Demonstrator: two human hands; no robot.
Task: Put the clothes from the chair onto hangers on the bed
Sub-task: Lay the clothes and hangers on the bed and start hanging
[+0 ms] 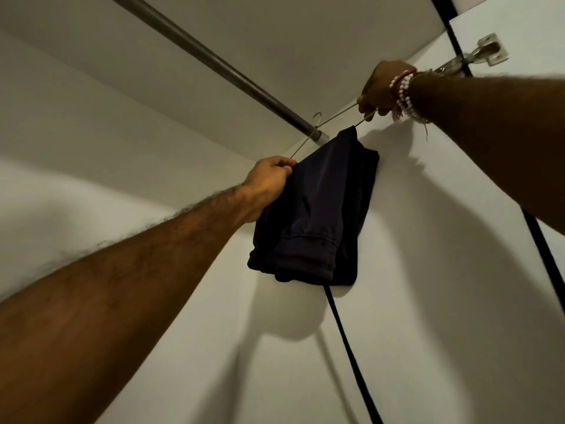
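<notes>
Head view, looking up: smooth white wardrobe panels (pixel 428 270) fill the frame, and a round grey metal rod (pixel 214 59) crosses from the upper left. At centre a folded navy garment (pixel 315 215) drapes over a thin wire hanger (pixel 336 116), whose hook is possibly not on the rod. The left hand (pixel 269 182) pinches one end of the hanger and the right hand (pixel 380 88), with beaded bracelets (pixel 403 93), clasps the other. A black strap (pixel 348 347) dangles below.

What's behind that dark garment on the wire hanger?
Behind the dark garment is the white wardrobe wall, with its shadow. A black strap emerges below. The lower bar of the wire hanger is hidden under fabric.
</notes>
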